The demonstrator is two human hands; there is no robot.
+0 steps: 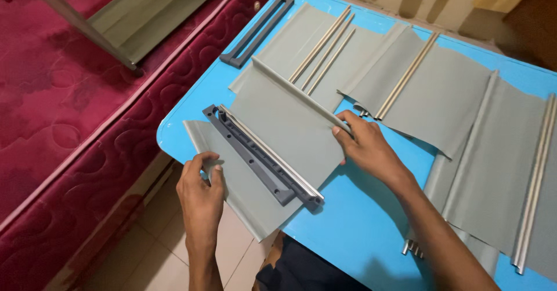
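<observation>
A grey fabric panel [284, 123] lies across the near left corner of the blue table [354, 221]. My left hand [201, 195] pinches the panel's near edge where it hangs past the table edge. My right hand [365, 146] grips the panel's far hemmed edge, which has a rod [296, 91] inside. A dark grey plastic bar [255, 157] with holes lies across the panel between my hands, a thin metal rod [272, 154] resting along it.
More grey fabric panels [493, 169] and several metal rods [325, 47] cover the table's far and right side. A second dark plastic bar [258, 31] lies at the far left corner. A red quilted mattress [64, 111] with a part-built fabric shelf frame [145, 12] is at left.
</observation>
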